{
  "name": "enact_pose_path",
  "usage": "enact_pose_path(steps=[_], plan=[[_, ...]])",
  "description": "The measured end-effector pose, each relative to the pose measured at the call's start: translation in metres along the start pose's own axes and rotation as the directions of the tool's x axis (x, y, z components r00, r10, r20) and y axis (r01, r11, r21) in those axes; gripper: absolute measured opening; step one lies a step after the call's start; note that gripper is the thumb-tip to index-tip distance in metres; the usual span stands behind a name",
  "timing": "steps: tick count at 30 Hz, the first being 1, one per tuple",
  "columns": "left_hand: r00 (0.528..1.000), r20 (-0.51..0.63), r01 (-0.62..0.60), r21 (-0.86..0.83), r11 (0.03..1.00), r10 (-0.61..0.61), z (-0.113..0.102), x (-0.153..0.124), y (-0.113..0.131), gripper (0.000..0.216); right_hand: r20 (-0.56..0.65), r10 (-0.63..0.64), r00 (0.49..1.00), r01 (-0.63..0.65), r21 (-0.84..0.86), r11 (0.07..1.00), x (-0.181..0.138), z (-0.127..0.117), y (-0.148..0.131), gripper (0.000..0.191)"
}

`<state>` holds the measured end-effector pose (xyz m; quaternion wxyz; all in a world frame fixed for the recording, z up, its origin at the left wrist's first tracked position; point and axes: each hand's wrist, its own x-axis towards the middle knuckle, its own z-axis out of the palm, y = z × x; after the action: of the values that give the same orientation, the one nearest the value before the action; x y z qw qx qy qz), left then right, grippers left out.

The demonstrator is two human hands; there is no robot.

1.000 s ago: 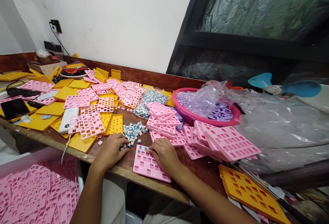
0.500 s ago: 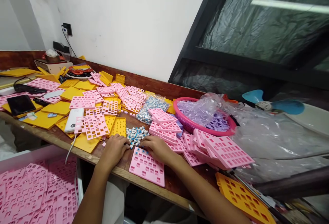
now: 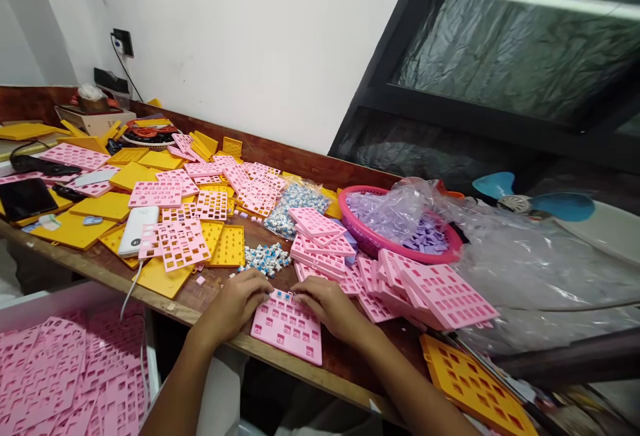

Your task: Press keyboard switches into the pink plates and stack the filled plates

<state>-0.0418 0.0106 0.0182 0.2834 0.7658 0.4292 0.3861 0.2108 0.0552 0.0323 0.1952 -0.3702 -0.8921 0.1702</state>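
A pink plastic keyboard plate with rows of square openings lies at the table's front edge. Along its far row sit a few small blue-and-white key switches. At the plate's far left corner is my left hand, its fingers pinched together over the top row. My right hand is at the far right corner, thumb and fingers drawn together over the same row. What either set of fingertips pinches is too small to make out. Just beyond the hands lies a loose pile of blue-and-white switches.
Behind the pile stands a clear bag of switches. Stacked pink plates and a pink basket of purple pieces are to the right. Yellow plates and a white power bank lie left. A bin of pink sheets stands below.
My left hand has moved right from beside the switch pile onto the plate's far left corner. My right hand has drawn back slightly to the right along the far row.
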Motion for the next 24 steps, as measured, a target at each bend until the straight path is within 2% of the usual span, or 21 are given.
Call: enact_pose_path(steps=[3,8,13,18,24], plan=[[1.000,0.019,-0.018,0.088,0.996,0.016,0.014,0.006,0.003,0.016,-0.078,-0.001,0.997,-0.002,-0.041,0.999,-0.011,0.014,0.003,0.022],[1.000,0.019,0.008,0.304,0.953,-0.015,0.029,0.009,0.003,0.011,-0.118,-0.049,0.992,0.033,-0.129,0.991,-0.016,0.023,0.003,0.021],[0.998,0.012,0.047,0.311,0.949,-0.054,0.028,0.008,0.004,0.014,-0.122,-0.036,0.992,0.017,-0.153,0.988,-0.017,0.021,0.000,0.022],[0.997,0.062,0.021,0.453,0.891,-0.055,0.027,0.011,0.007,0.016,-0.135,-0.023,0.991,0.004,-0.138,0.990,-0.017,0.021,0.000,0.017],[0.997,0.054,0.012,0.541,0.841,-0.049,0.031,0.012,0.008,0.014,-0.192,0.056,0.980,-0.062,-0.027,0.998,-0.020,0.023,-0.001,0.014]])
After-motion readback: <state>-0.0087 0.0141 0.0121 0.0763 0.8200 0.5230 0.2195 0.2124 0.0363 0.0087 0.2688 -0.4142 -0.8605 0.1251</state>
